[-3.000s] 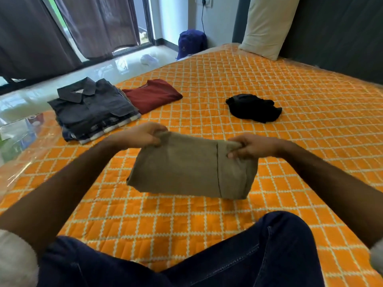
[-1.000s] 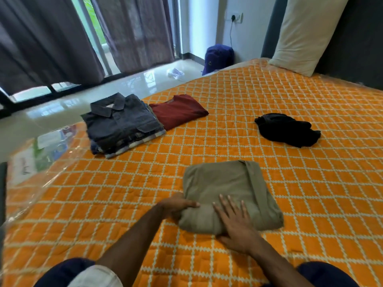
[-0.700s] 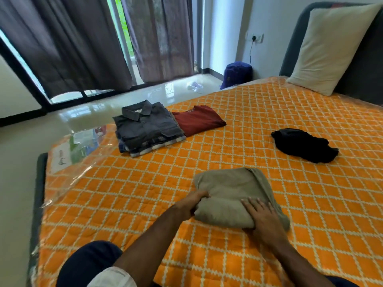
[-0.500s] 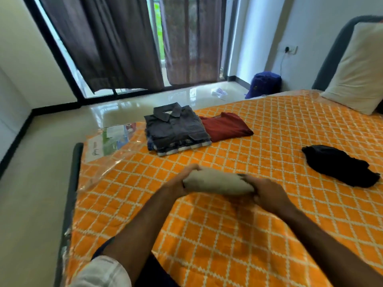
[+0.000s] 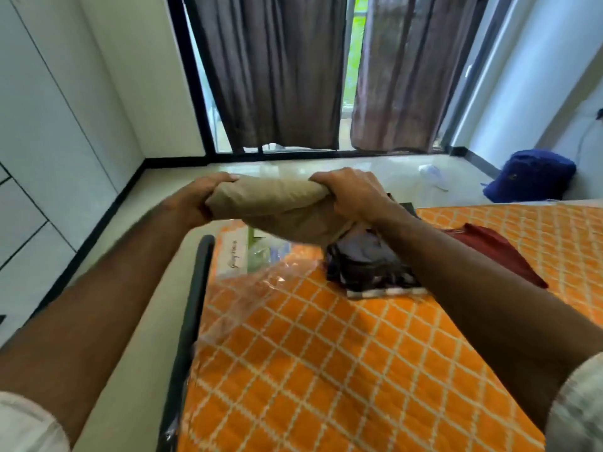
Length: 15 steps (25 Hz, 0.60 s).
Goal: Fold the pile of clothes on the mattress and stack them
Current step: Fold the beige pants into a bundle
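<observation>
Both hands hold a folded khaki garment (image 5: 277,207) in the air over the mattress's far left corner. My left hand (image 5: 199,200) grips its left end and my right hand (image 5: 349,194) grips its right end. Just below and to the right lies the stack of folded dark shirts (image 5: 368,262), partly hidden by my right forearm. A folded maroon shirt (image 5: 489,249) lies beside that stack on the orange quilted mattress (image 5: 326,353). The black garment is out of view.
Clear plastic wrap with a printed label (image 5: 248,256) covers the mattress corner, and a dark frame edge (image 5: 195,288) runs along its left side. Beyond are tiled floor, dark curtains (image 5: 277,70) and a blue bag (image 5: 528,174) by the wall.
Both hands lifted the folded khaki garment off the mattress and carried it left and away, up to the stack of dark shirts. My view swung left toward the window.
</observation>
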Each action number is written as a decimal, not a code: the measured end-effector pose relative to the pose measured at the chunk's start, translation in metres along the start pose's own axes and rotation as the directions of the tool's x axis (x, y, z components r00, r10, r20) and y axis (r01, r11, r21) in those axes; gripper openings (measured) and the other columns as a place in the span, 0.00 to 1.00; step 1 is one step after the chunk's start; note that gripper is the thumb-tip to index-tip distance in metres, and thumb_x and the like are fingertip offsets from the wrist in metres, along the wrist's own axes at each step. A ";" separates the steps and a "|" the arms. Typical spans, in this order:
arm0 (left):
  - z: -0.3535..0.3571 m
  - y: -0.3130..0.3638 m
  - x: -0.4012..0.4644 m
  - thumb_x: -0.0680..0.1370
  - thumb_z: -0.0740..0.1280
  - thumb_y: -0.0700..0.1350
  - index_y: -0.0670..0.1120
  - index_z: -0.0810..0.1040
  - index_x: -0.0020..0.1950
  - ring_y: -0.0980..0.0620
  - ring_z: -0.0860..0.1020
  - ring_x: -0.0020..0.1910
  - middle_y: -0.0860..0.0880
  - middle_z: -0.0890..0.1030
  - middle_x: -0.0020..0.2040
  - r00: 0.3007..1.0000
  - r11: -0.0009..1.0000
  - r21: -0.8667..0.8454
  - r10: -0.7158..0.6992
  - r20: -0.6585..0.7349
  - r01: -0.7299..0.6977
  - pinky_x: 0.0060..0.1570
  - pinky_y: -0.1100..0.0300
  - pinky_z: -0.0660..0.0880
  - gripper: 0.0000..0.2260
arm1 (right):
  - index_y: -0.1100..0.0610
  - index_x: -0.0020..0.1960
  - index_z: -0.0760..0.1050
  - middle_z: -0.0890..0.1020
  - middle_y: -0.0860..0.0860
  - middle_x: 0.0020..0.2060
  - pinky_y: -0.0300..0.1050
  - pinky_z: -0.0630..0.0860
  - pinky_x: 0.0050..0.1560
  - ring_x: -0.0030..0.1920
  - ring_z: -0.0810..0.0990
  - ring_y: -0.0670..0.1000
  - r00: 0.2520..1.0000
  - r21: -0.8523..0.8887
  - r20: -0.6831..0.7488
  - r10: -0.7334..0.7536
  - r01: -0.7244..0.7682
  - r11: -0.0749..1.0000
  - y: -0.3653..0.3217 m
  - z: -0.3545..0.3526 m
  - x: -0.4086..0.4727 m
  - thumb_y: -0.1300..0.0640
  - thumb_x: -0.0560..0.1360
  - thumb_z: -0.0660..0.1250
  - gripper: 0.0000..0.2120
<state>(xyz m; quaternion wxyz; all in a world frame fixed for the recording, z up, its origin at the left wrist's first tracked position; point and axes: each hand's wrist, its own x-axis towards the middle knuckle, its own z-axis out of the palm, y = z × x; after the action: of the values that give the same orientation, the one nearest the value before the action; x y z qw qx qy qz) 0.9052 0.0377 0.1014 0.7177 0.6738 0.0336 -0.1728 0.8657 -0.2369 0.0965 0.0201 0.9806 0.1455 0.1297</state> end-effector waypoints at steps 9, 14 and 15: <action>-0.024 -0.192 0.088 0.77 0.60 0.64 0.49 0.61 0.78 0.41 0.61 0.77 0.43 0.60 0.79 0.948 0.098 0.988 0.308 0.082 -0.118 0.72 0.38 0.62 0.33 | 0.55 0.83 0.46 0.49 0.59 0.82 0.61 0.45 0.80 0.81 0.46 0.61 0.883 0.030 0.469 0.030 -0.050 0.998 -0.039 0.237 -0.047 0.40 0.81 0.58 0.39; 0.005 -0.250 0.082 0.82 0.50 0.64 0.47 0.44 0.83 0.42 0.47 0.81 0.45 0.45 0.83 0.983 -0.184 0.967 0.017 0.182 -0.176 0.77 0.40 0.48 0.35 | 0.58 0.82 0.51 0.52 0.61 0.81 0.56 0.46 0.81 0.81 0.50 0.60 0.937 0.155 0.347 -0.029 -0.027 0.988 -0.034 0.244 -0.071 0.52 0.83 0.57 0.31; 0.013 -0.246 0.079 0.83 0.53 0.60 0.46 0.46 0.83 0.41 0.50 0.81 0.44 0.48 0.83 0.983 -0.206 0.964 0.046 0.180 -0.167 0.77 0.39 0.51 0.34 | 0.59 0.81 0.55 0.56 0.61 0.80 0.57 0.51 0.80 0.80 0.54 0.61 0.945 0.212 0.320 -0.071 0.001 0.977 -0.027 0.236 -0.078 0.55 0.81 0.60 0.31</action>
<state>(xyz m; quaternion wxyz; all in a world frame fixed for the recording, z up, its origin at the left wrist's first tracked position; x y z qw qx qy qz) 0.9053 0.0009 -0.1546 -0.0530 0.9737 -0.1973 -0.1004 0.8478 -0.2344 -0.1531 -0.0571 0.9823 0.1710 -0.0502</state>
